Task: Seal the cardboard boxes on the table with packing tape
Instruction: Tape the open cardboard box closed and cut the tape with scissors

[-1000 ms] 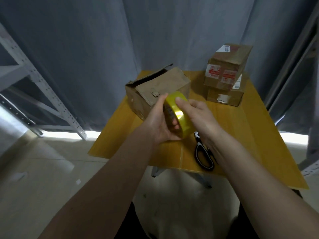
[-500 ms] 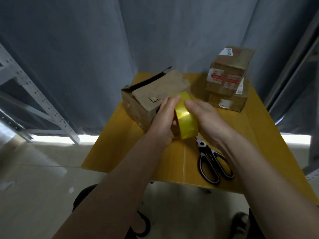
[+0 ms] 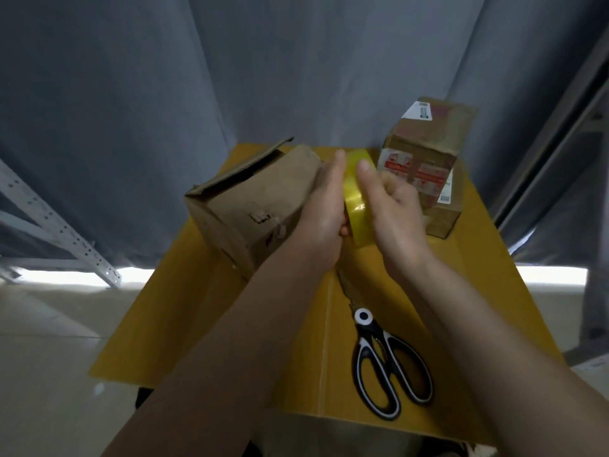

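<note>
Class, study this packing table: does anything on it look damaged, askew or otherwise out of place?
The open cardboard box on the left sits skewed to the table edges, one flap sticking up and its worn front torn. On the right, the upper stacked box sits twisted on the lower box. The scissors lie flat, nothing odd.

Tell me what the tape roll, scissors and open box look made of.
Tape roll: glossy yellow plastic film, seemingly; it glints.
Scissors: likely metal blades, largely hidden behind the arm; smooth black-and-white plastic-looking handles.
Open box: matte brown cardboard, creased and scuffed.
</note>
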Motion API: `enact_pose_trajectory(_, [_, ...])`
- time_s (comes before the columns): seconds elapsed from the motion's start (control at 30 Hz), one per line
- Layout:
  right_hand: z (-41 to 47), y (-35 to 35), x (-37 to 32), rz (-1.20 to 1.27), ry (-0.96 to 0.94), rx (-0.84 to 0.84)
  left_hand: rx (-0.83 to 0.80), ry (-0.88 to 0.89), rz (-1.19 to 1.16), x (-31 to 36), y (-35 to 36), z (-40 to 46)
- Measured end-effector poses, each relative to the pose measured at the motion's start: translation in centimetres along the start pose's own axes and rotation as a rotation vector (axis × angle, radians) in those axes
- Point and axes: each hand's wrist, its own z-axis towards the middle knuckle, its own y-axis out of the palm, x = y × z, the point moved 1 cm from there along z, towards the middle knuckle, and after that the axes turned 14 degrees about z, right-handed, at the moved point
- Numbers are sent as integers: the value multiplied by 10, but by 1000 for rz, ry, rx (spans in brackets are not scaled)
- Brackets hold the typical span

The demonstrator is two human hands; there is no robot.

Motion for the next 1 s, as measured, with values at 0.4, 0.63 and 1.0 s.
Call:
enact_pose_trajectory(0.4, [-6, 19, -13, 687, 266, 22, -155, 437, 129, -19, -33, -27])
enact_pose_trajectory(0.63, [-2, 34, -12, 678, 186, 4, 10, 342, 6, -9, -27, -17])
enact_pose_trajectory(1.0, [6, 28, -29, 788, 202, 144, 12, 311, 381, 11, -31, -10])
